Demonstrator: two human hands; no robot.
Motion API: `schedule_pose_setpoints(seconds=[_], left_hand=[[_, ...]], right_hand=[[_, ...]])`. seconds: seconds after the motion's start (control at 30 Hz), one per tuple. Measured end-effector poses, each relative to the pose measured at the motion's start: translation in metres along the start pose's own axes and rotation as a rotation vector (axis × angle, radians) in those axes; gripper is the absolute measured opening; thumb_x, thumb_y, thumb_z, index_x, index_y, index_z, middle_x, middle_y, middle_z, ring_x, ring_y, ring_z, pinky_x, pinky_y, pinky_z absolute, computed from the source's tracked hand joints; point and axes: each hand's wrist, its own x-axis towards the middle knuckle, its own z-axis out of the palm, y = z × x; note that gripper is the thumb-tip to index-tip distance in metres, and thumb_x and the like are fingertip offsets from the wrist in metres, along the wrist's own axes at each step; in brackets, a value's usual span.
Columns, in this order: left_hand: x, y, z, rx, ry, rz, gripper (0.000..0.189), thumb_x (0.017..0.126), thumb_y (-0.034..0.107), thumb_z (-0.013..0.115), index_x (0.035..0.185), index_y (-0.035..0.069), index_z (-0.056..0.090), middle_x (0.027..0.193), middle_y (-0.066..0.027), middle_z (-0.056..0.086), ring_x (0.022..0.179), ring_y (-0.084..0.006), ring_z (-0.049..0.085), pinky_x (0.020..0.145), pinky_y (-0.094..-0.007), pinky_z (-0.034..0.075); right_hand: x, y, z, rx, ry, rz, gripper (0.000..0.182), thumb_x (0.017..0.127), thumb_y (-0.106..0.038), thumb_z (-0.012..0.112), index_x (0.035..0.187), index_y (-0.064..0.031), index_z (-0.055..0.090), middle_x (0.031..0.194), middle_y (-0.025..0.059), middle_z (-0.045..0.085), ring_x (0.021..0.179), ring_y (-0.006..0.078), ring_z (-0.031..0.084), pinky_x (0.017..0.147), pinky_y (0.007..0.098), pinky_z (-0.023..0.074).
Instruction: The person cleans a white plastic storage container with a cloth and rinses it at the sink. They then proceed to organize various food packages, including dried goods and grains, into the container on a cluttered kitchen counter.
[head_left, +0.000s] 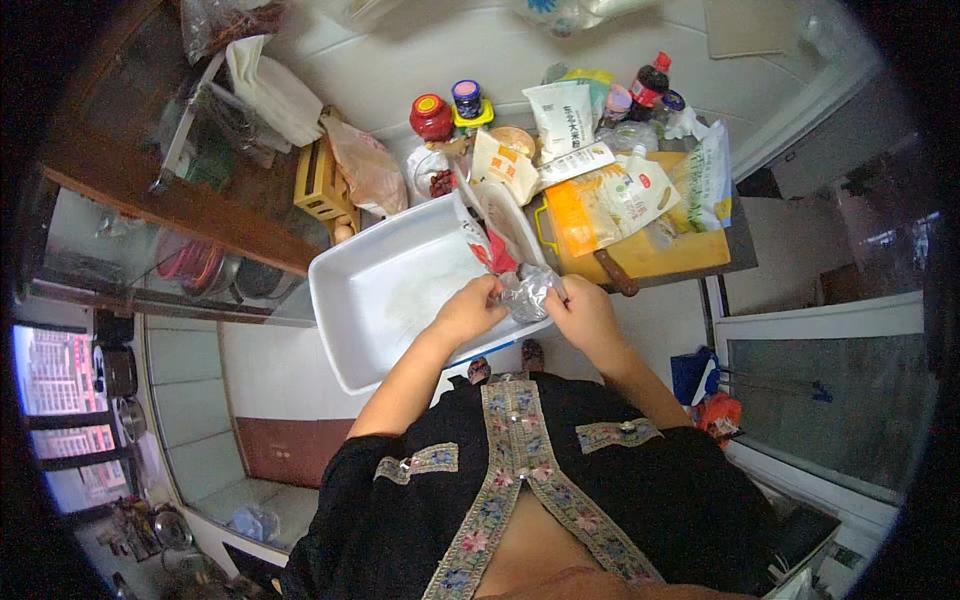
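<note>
Both my hands grip a crumpled clear plastic bag (527, 292) over the near right corner of a large white plastic tub (352, 259). My left hand (471, 306) pinches the bag's left side, and my right hand (589, 311) holds its right side. Just beyond the bag, a red and white packet (491, 244) stands inside the tub against its right end. The bag's contents, if any, cannot be made out. Pale powdery marks show on the tub floor. To the right lies a yellow cutting board (675, 259), with a brown knife handle (616, 274) jutting over its near edge.
Several food packets (611, 202) cover the board. Behind the tub stand a red-lidded jar (431, 118), a bowl of red dates (441, 182) and a white flour-type bag (562, 120). A dark soda bottle (649, 86) is at the back right. A wooden crate (322, 180) and shelf flank the left.
</note>
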Motion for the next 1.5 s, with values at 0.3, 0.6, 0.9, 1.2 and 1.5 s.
schedule_pose_setpoints(seconds=[0.3,0.6,0.9,1.2,1.5], left_hand=[[-0.009,-0.01,0.002,-0.028,0.055,0.041,0.043,0.087,0.029,0.074,0.12,0.003,0.064,0.11,-0.0174,0.069,0.1,-0.03,0.068,0.09,-0.0393,0.054],[-0.027,-0.005,-0.01,-0.101,-0.001,-0.039,0.037,0.091,0.021,0.072,0.122,0.001,0.065,0.113,-0.0142,0.07,0.098,-0.0226,0.069,0.089,-0.0342,0.055],[-0.04,-0.002,-0.021,-0.151,0.05,-0.054,0.034,0.092,0.02,0.072,0.119,0.001,0.066,0.108,-0.0124,0.072,0.093,-0.0203,0.07,0.086,-0.0326,0.055],[-0.04,0.036,-0.071,-0.379,0.599,0.144,0.019,0.092,0.008,0.07,0.11,0.003,0.07,0.096,-0.0052,0.071,0.087,-0.0114,0.067,0.078,-0.0272,0.053],[-0.02,0.157,-0.093,-0.949,-0.013,0.578,0.092,0.078,0.014,0.088,0.153,0.004,0.036,0.151,-0.0141,0.047,0.139,-0.0228,0.045,0.113,-0.039,0.038]], right_hand=[[0.039,0.108,-0.051,0.561,0.373,0.659,0.046,0.092,-0.038,0.074,0.117,-0.0015,0.061,0.09,0.0079,0.068,0.072,0.0151,0.066,0.053,0.028,0.0529],[0.073,0.185,-0.024,0.668,0.358,0.652,0.027,0.099,-0.024,0.065,0.115,-0.0021,0.064,0.097,0.0082,0.07,0.062,0.0141,0.066,0.05,0.0272,0.0511],[0.074,0.134,-0.058,-0.123,0.474,0.254,0.02,0.098,-0.021,0.064,0.096,-0.0011,0.064,0.078,0.0151,0.067,0.068,0.0296,0.066,0.063,0.0417,0.0497],[0.047,0.033,-0.157,0.329,0.538,-0.052,0.018,0.102,-0.014,0.06,0.109,0.0019,0.065,0.102,0.0067,0.068,0.094,0.0122,0.062,0.084,0.0284,0.0479],[0.068,-0.001,-0.13,1.258,0.405,-0.146,0.032,0.107,-0.014,0.049,0.135,0.0004,0.054,0.129,0.0102,0.064,0.117,0.0168,0.061,0.104,0.0344,0.0468]])
